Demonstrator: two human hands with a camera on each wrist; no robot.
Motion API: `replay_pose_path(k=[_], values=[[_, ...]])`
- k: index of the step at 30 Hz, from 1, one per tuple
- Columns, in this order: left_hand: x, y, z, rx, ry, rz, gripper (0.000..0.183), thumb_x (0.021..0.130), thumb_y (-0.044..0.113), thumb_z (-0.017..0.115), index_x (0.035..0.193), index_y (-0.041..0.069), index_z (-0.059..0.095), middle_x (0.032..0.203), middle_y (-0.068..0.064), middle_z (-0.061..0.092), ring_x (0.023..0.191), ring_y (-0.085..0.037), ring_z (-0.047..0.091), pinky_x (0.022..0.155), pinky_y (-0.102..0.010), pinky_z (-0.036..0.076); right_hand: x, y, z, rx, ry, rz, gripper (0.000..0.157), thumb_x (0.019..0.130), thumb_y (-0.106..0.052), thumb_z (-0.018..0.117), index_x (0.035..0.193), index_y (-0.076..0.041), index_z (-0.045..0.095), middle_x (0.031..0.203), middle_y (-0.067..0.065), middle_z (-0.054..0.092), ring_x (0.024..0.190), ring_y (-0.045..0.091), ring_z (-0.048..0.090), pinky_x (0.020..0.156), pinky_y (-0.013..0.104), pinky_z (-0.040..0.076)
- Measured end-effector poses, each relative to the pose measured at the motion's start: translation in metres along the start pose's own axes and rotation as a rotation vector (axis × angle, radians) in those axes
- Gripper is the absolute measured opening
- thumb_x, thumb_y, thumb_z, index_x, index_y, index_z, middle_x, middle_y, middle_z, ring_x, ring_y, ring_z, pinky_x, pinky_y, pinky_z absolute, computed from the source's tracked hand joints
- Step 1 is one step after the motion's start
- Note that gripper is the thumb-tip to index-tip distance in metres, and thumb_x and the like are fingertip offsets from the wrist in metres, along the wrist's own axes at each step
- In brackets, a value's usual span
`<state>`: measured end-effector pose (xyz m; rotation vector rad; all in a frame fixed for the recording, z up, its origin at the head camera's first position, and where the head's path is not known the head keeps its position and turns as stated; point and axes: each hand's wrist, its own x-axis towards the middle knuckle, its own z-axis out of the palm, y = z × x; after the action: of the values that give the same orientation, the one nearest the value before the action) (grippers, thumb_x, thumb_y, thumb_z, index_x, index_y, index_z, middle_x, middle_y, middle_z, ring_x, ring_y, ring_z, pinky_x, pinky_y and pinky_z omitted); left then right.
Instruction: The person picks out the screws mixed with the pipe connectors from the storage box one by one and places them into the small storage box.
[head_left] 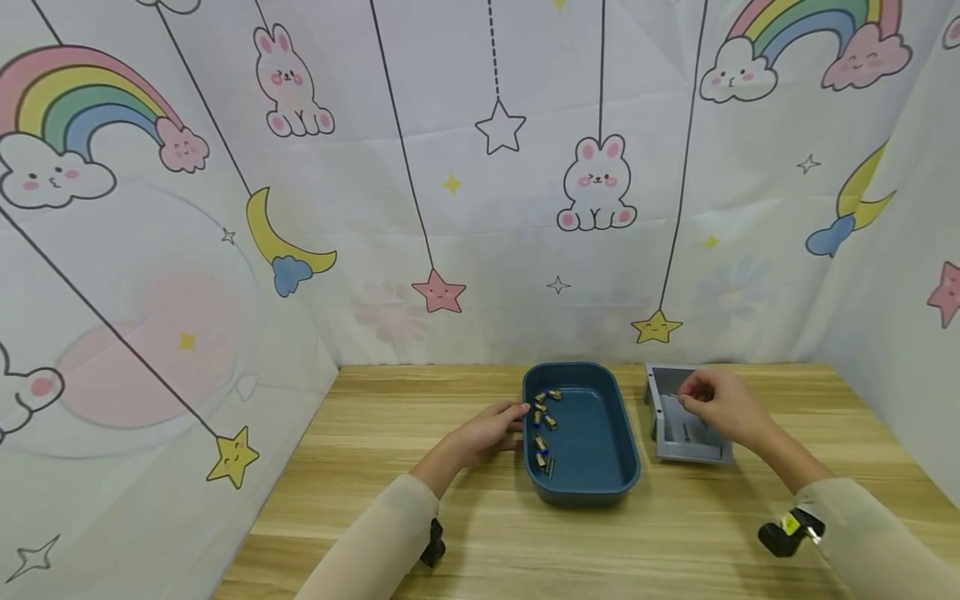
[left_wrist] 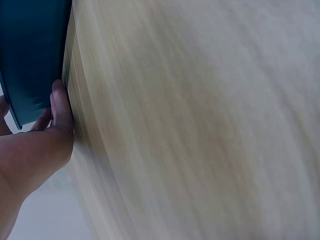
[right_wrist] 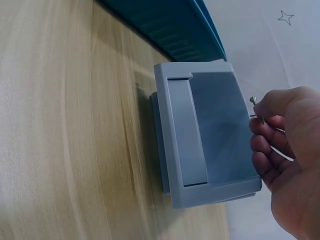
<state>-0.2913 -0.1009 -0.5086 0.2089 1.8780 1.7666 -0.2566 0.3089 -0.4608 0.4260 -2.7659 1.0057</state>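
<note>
My right hand (head_left: pixel 723 406) pinches a small metal screw (right_wrist: pixel 253 100) between thumb and fingertips, above the grey parts bin (head_left: pixel 693 452). Inside that bin lies another screw (head_left: pixel 686 432). To the left stands a dark blue plastic tub (head_left: pixel 592 433) holding several brass fittings (head_left: pixel 542 443) along its left side, plus a thin metal piece (head_left: pixel 551 468) that looks like a screw. My left hand (head_left: pixel 487 433) rests against the tub's left wall, one fingertip at the rim. In the left wrist view, extended fingers (left_wrist: pixel 61 102) touch the tub's outer wall close to the table.
Both containers stand on a wood-grain table (head_left: pixel 420 387), with a narrow gap between them. Behind and at the sides hangs a white curtain (head_left: pixel 510 242) printed with rabbits, stars and rainbows. A black wrist camera mount (head_left: pixel 783 533) sticks out below the right sleeve.
</note>
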Motion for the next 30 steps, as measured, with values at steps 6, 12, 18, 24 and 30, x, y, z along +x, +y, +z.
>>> replay_pose_path(k=[6, 12, 18, 24, 30], values=[[-0.0012, 0.0001, -0.0001, 0.0, -0.007, 0.004, 0.067, 0.114, 0.039, 0.051, 0.161, -0.006, 0.032, 0.152, -0.024, 0.051, 0.144, -0.036, 0.05, 0.109, -0.044, 0.054, -0.0011, 0.0002, 0.0016, -0.006, 0.005, 0.001, 0.005, 0.098, -0.008, 0.073, 0.095, -0.005, 0.073, 0.084, -0.001, 0.068, 0.075, 0.011, 0.06, 0.061, 0.026, 0.051], [-0.0012, 0.0003, -0.0002, -0.001, -0.005, 0.006, 0.066, 0.114, 0.038, 0.052, 0.16, -0.005, 0.034, 0.152, -0.023, 0.052, 0.144, -0.035, 0.05, 0.109, -0.044, 0.054, -0.0006, 0.0003, 0.0024, -0.013, 0.006, 0.003, 0.005, 0.098, -0.008, 0.074, 0.095, -0.004, 0.073, 0.084, -0.001, 0.068, 0.075, 0.012, 0.061, 0.062, 0.026, 0.051], [-0.0017, 0.0003, -0.0004, -0.007, -0.006, 0.007, 0.065, 0.113, 0.038, 0.052, 0.159, -0.006, 0.035, 0.15, -0.023, 0.053, 0.143, -0.035, 0.051, 0.109, -0.044, 0.054, -0.0003, 0.0006, 0.003, -0.011, -0.002, 0.003, 0.004, 0.098, -0.008, 0.074, 0.095, -0.005, 0.073, 0.085, -0.001, 0.068, 0.076, 0.013, 0.061, 0.062, 0.026, 0.052], [-0.0015, 0.0006, -0.0003, -0.005, -0.006, 0.008, 0.065, 0.113, 0.039, 0.052, 0.159, -0.005, 0.036, 0.15, -0.022, 0.053, 0.143, -0.034, 0.051, 0.109, -0.044, 0.054, 0.0, -0.0003, 0.0026, -0.012, -0.008, -0.005, 0.004, 0.098, -0.007, 0.074, 0.096, -0.004, 0.073, 0.086, 0.0, 0.069, 0.077, 0.013, 0.061, 0.063, 0.026, 0.052], [-0.0009, -0.0002, -0.0004, -0.013, -0.013, 0.012, 0.064, 0.114, 0.038, 0.051, 0.159, -0.005, 0.036, 0.151, -0.022, 0.053, 0.143, -0.034, 0.051, 0.11, -0.044, 0.054, -0.0001, -0.0029, 0.0033, -0.015, -0.019, -0.002, 0.003, 0.098, -0.008, 0.074, 0.097, -0.005, 0.073, 0.086, -0.001, 0.068, 0.077, 0.014, 0.061, 0.063, 0.026, 0.052]])
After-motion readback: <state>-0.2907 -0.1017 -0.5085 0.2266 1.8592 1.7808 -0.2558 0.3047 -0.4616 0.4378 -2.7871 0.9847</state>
